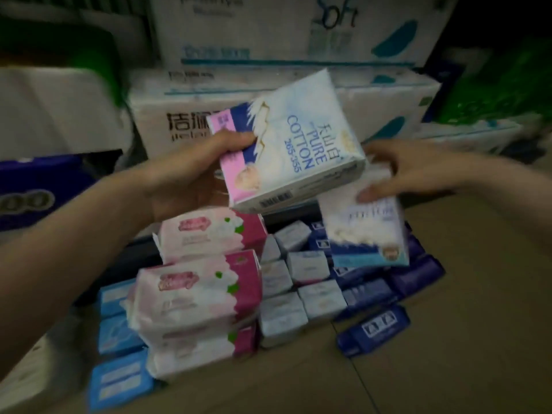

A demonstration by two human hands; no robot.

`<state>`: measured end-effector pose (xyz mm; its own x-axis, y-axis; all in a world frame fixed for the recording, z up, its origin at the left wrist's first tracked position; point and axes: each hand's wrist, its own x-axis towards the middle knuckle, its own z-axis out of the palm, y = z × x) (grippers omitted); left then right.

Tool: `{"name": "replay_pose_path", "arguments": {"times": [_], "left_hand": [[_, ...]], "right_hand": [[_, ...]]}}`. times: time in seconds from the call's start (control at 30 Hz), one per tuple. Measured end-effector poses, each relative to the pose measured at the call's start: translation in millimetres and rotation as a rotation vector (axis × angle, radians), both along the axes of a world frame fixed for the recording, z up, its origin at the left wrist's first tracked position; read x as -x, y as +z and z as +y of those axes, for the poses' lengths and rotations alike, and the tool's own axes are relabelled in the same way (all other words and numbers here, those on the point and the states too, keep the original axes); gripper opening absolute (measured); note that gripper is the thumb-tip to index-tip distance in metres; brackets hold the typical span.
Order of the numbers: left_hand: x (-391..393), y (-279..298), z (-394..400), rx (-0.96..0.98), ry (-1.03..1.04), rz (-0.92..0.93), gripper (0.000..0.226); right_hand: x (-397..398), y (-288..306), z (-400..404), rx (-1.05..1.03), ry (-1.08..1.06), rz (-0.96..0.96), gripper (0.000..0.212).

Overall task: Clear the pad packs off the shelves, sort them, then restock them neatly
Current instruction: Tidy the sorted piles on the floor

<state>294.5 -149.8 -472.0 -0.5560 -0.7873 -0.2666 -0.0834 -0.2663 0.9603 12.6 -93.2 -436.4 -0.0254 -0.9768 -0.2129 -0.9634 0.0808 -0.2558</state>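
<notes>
- Pad packs: I see two in hand, the rest in sorted piles on the tan floor below the fingers.
- Left hand: forearm comes in from lower left, palm turned toward me, thumb on the printed face, fingers curled behind. It grips the "PURE COTTON" pack by its pink end; the pack is tilted, far corner up and away.
- Right hand: forearm enters from the right edge, roughly level. Fingers curl down over the top edge of a second pack, white and blue, blurred. It looks like a hold, narrow spread.
- The two held packs overlap in view: the lower right corner of the left one sits in front of the right one's top. Touching or not, I can't tell.
- Below the left fingers: pink packs stacked several high, light blue packs just left of them.
- Between the two hands, lower down: small white packs in rows.
- Under the right fingers: dark blue packs in a row; one lies apart, nearer me.
- Open floor right of and nearer than the dark blue row.
- Beyond the fingers: stacked cartons close off the far side.
</notes>
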Motion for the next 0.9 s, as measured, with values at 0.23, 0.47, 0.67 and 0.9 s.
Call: {"name": "replay_pose_path", "arguments": {"times": [0.23, 0.47, 0.67, 0.9], "left_hand": [[22.3, -69.6, 66.9, -0.103, -0.139, -0.089, 0.029], [12.8, -96.0, 91.9, -0.135, -0.135, -0.147, 0.042], [9.1, -102.3, 89.5, -0.099, -0.082, -0.193, 0.065], [14.1, -105.2, 87.4, 0.039, -0.029, -0.365, 0.062]], "right_hand": [[3.8, -183.2, 63.5, -0.563, 0.211, -0.024, 0.072], [-3.3, -279.3, 107.6, 0.032, 0.454, 0.103, 0.049], [13.3, -293.0, 111.7, 0.27, 0.54, 0.084, 0.043], [17.2, -286.6, 110.1, -0.073, 0.395, 0.207, 0.038]]}}
